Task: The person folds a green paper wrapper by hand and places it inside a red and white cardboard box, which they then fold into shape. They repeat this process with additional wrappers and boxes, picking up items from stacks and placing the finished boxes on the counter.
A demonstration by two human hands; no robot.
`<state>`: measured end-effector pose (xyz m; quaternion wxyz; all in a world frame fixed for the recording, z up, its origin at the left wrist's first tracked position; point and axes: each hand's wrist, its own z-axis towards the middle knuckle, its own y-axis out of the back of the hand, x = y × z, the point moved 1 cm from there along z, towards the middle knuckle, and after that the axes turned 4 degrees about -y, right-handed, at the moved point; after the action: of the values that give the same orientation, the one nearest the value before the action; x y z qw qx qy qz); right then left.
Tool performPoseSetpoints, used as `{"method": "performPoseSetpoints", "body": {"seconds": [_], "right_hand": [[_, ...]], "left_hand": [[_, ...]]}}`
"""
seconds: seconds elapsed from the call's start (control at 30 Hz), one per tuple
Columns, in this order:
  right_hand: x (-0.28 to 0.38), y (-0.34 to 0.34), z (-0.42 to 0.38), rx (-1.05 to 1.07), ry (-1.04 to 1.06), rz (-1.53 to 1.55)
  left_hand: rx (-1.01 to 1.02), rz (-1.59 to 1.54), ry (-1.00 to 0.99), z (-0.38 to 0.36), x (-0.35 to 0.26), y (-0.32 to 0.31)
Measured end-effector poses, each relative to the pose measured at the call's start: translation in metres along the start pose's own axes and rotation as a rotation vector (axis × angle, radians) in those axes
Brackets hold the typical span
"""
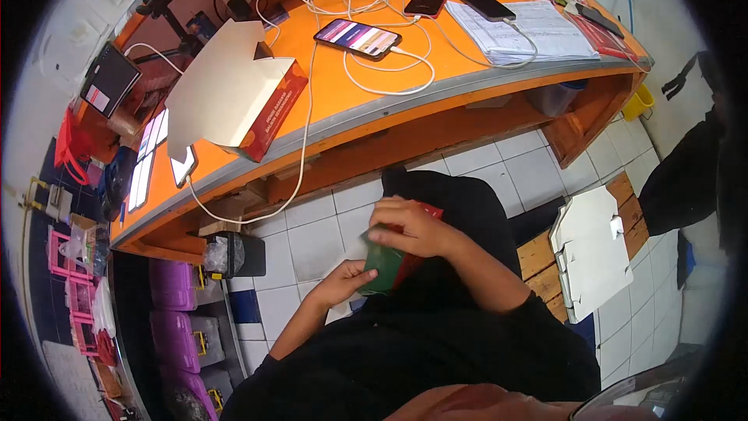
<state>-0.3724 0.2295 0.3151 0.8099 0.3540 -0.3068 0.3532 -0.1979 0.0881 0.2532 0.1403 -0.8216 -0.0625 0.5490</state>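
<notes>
Both hands are working a flat green-and-red packet (387, 263) over the lap, near side, below the orange worktop (343, 101). Left hand (343, 281) is gripping its lower edge from beneath; right hand (413, 226) is closed over the top edge, pinching. Looks like it's opening or unfolding the packet; the next bit needs a steady lower grip while the top peels. On the worktop: open box (234, 93), phones (358, 37) on cables (374, 70), papers (530, 31). Dangling cables are crowding any reach up there.
</notes>
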Motion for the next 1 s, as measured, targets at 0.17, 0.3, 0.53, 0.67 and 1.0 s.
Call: {"method": "performPoseSetpoints", "body": {"seconds": [0.17,0.3,0.53,0.67,1.0], "right_hand": [[-0.003,0.012,-0.013,0.456,-0.291,0.165],[0.013,0.019,-0.014,0.353,-0.268,-0.199],[0.028,0.009,-0.020,0.421,-0.339,-0.367],[0.028,0.010,-0.019,0.471,-0.392,-0.335],[0.032,0.006,-0.016,0.711,-0.398,-0.333]], "left_hand": [[0.088,-0.227,0.112,0.007,0.024,-0.012],[0.055,-0.285,0.151,0.014,0.021,-0.026],[0.029,0.048,0.087,0.015,0.010,-0.022],[0.077,0.201,-0.016,0.016,0.003,-0.011],[0.023,0.398,-0.103,0.002,-0.027,-0.017]]}}
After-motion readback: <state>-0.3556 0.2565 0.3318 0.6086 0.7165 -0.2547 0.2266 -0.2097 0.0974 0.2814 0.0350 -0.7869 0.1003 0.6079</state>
